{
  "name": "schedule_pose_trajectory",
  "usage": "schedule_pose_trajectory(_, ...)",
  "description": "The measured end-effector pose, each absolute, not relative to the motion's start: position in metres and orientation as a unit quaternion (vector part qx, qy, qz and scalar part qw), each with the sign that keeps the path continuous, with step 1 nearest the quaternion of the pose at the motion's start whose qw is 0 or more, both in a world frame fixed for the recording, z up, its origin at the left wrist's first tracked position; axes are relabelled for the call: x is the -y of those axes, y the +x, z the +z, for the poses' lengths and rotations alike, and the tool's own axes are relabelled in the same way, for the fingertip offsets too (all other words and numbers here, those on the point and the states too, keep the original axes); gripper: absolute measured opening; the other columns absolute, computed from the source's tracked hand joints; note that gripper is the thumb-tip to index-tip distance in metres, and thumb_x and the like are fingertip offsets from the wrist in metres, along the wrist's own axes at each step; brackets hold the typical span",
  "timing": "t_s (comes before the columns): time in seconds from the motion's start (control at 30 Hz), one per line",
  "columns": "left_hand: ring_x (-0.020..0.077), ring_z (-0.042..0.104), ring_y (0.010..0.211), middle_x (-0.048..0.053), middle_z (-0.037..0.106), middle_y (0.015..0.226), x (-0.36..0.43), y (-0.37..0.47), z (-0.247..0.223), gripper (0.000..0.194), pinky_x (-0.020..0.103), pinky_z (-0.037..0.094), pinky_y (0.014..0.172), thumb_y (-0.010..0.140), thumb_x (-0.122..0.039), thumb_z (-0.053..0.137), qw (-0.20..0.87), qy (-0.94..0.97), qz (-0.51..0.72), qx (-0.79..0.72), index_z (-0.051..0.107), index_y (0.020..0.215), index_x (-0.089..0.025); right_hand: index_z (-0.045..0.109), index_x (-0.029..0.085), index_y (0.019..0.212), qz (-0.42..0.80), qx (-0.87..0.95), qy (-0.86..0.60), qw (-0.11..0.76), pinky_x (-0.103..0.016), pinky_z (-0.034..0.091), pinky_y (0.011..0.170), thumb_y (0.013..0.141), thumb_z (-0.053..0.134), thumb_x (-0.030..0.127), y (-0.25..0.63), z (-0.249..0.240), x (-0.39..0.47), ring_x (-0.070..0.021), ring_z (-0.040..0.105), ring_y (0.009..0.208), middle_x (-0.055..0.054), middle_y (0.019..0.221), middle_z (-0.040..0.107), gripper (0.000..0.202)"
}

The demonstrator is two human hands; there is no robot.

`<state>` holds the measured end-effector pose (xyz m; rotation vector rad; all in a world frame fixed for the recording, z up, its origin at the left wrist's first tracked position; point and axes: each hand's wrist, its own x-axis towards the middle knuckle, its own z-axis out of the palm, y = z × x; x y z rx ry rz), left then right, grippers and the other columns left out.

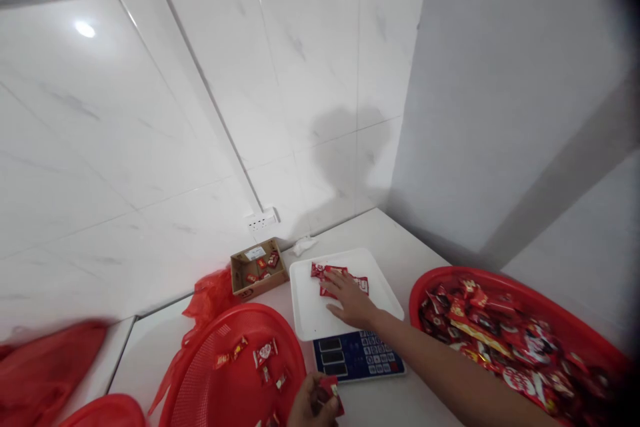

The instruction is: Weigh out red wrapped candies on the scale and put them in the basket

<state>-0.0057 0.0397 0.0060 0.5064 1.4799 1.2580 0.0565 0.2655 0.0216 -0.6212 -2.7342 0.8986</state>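
Observation:
My right hand reaches over the white pan of a digital scale, fingers stretched out on top of several red candy packets. Its palm side is hidden. At the bottom edge of the view, my left hand is closed around a red candy packet. Just left of it stands a round red plastic basket with several wrapped candies inside.
A large red basin heaped with wrapped candies stands at the right. Behind the basket are a small cardboard box holding candies and a red plastic bag. Tiled wall with a power socket at the back.

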Motion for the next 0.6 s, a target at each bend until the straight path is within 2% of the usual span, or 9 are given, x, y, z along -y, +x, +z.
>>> schedule_pose_trajectory(0.1,0.0059,0.040,0.042,-0.009,0.046,0.054,-0.045,0.004,0.018,0.047,0.020,0.028,0.045,0.062,-0.046,0.069,0.498,0.236,0.534,-0.641,0.044,0.093,-0.021,0.047,0.021,0.126,0.519,0.810,-0.227,0.148,-0.044,0.027,0.104,0.080,0.049,0.045,0.086,0.039,-0.224,-0.0252,0.034,0.128,-0.012,0.138,0.041,0.053)
schedule_pose_trajectory(0.2,0.0094,0.048,0.053,-0.006,0.052,0.059,-0.052,0.023,0.030,0.043,0.021,0.035,0.052,0.067,-0.028,0.066,0.455,0.282,0.518,-0.667,0.044,0.102,-0.020,0.044,0.024,0.126,0.768,0.589,-0.241,0.069,-0.042,0.044,0.087,0.081,0.047,0.051,0.116,0.048,-0.174,-0.0241,0.052,0.112,-0.011,0.131,0.048,0.052)
schedule_pose_trajectory(0.27,0.0125,0.055,0.065,-0.001,0.059,0.071,-0.053,0.036,0.035,0.048,0.023,0.040,0.061,0.070,-0.022,0.061,0.443,0.314,0.497,-0.677,0.042,0.113,-0.019,0.048,0.025,0.120,0.841,0.487,-0.235,0.035,-0.040,0.046,0.082,0.076,0.055,0.050,0.133,0.049,-0.148,-0.0232,0.058,0.102,-0.009,0.119,0.058,0.051)
schedule_pose_trajectory(0.43,0.0177,0.057,0.081,0.006,0.061,0.098,-0.040,0.038,0.036,0.070,0.030,0.044,0.076,0.068,-0.023,0.061,0.414,0.389,0.378,-0.731,0.032,0.132,-0.019,0.061,0.022,0.093,0.835,0.398,-0.366,0.102,-0.031,0.048,0.074,0.063,0.070,0.045,0.169,0.038,-0.137,-0.0192,0.062,0.088,-0.005,0.097,0.065,0.039)
schedule_pose_trajectory(0.5,0.0220,0.054,0.098,0.011,0.057,0.114,-0.027,0.020,0.033,0.066,0.035,0.041,0.088,0.071,-0.026,0.058,0.342,0.393,0.354,-0.777,0.035,0.131,-0.016,0.062,0.022,0.091,0.813,0.376,-0.425,0.132,-0.029,0.048,0.070,0.061,0.073,0.041,0.184,0.032,-0.148,-0.0176,0.062,0.082,-0.004,0.088,0.065,0.037)
schedule_pose_trajectory(0.57,0.0255,0.041,0.120,0.015,0.046,0.130,-0.009,-0.005,0.028,0.058,0.038,0.030,0.101,0.074,-0.027,0.051,0.258,0.382,0.330,-0.824,0.039,0.129,-0.013,0.062,0.022,0.090,0.792,0.371,-0.459,0.157,-0.028,0.048,0.068,0.060,0.074,0.038,0.200,0.027,-0.159,-0.0170,0.062,0.077,-0.003,0.082,0.065,0.036)
schedule_pose_trajectory(0.6,0.0261,0.036,0.125,0.016,0.044,0.133,0.001,-0.018,0.025,0.057,0.039,0.027,0.104,0.075,-0.026,0.048,0.221,0.369,0.306,-0.849,0.039,0.129,-0.011,0.063,0.022,0.090,0.782,0.375,-0.469,0.167,-0.028,0.048,0.067,0.059,0.074,0.037,0.207,0.025,-0.163,-0.0170,0.062,0.077,-0.003,0.081,0.065,0.036)
